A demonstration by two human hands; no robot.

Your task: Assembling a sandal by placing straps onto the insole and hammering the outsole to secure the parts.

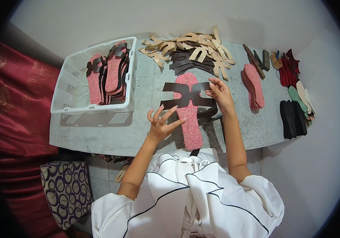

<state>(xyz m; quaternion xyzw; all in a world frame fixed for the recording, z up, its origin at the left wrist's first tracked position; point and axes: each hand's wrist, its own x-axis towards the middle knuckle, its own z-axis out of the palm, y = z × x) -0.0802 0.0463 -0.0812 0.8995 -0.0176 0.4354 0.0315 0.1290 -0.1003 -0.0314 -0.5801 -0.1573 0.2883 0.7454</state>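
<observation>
On the left of the table (98, 141), a white basket (67, 111) holds pink sandals (94, 87) with dark straps. Next comes the left hand (163, 126), its fingers spread, fingertips at the near left edge of a brown strap (184, 95), thumb against a pink sole (191, 129). The strap lies across the upper half of the sole, in front of the person. It looks light, thin and bendy, perhaps a little slippery on its smooth face; its outer ends seem the best places to hold. The sole is probably light too, flat and fairly firm, easiest gripped by its long edges. The right hand (222, 97) pinches the strap's far right end between thumb and fingers. Farther right stand stacked pink soles (253, 87), then black soles (291, 119).
</observation>
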